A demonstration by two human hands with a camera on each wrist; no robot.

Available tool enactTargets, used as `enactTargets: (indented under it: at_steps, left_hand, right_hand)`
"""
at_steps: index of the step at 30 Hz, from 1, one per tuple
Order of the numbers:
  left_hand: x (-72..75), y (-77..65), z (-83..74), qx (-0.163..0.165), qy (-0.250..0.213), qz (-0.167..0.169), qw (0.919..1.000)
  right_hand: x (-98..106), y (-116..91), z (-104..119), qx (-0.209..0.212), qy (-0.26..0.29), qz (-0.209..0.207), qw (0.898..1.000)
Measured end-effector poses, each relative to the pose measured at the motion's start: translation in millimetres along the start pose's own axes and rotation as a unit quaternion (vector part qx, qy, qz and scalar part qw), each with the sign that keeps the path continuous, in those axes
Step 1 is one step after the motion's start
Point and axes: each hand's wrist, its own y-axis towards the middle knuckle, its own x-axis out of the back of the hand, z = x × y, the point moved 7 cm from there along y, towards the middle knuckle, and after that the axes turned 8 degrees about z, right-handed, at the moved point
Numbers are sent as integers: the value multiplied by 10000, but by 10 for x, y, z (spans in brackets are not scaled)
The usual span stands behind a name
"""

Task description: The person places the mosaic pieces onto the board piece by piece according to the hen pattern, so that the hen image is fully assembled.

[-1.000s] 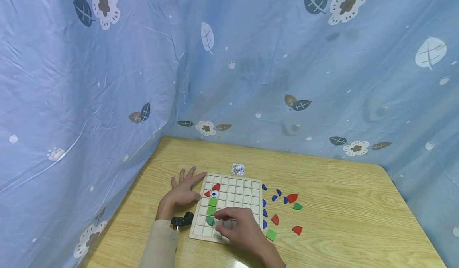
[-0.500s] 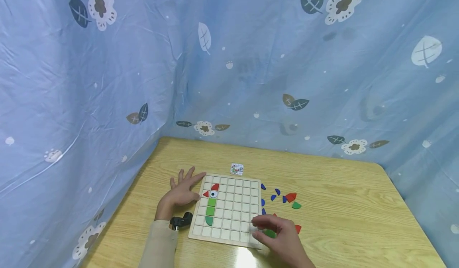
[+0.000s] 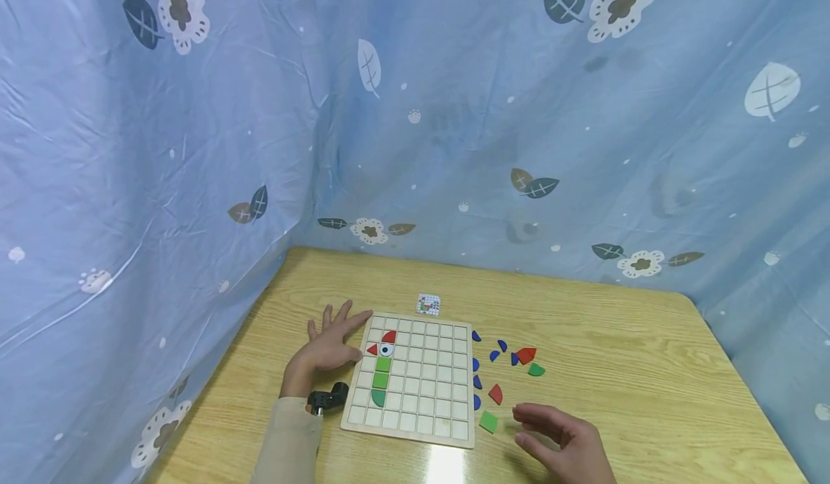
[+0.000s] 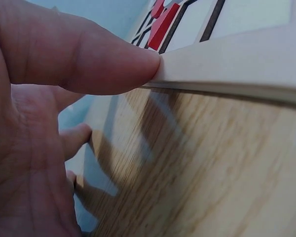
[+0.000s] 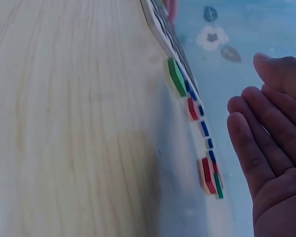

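A wooden grid board (image 3: 441,430) lies on the table. Down its left side run a red quarter-circle (image 3: 389,337), a red triangle (image 3: 372,349), an eye tile (image 3: 386,350), two green squares (image 3: 380,380) and a green quarter-circle (image 3: 378,397). My left hand (image 3: 331,347) rests at the board's left edge, fingers spread; its thumb (image 4: 113,61) touches the rim in the left wrist view. To the right of the board, my right hand (image 3: 567,441) hovers over the table with loosely bent fingers, holding nothing. Nearest it are a loose green square (image 3: 488,421) and a red quarter-circle (image 3: 496,394).
Several blue pieces (image 3: 477,382) line the board's right edge. Farther right lie red pieces (image 3: 527,355) and a green quarter-circle (image 3: 536,370). A small printed card (image 3: 428,304) lies behind the board. Blue patterned cloth (image 3: 415,145) hangs around the table.
My right hand has moved right, from beside the green quarter-circle on the board to the table beyond the loose pieces. The left hand has stayed at the board's edge.
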Motion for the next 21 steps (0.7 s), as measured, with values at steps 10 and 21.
enactTargets:
  at_steps: [10,21]
  left_hand:
    - [-6,-5,0,-16,-6,1,10000]
    - [-13,-7,1,-76,-123,84,9999]
  right_hand:
    - [-55,39,-8,226,-474,-151,9985]
    - [-244,187,-113,-467,-141,242,9985]
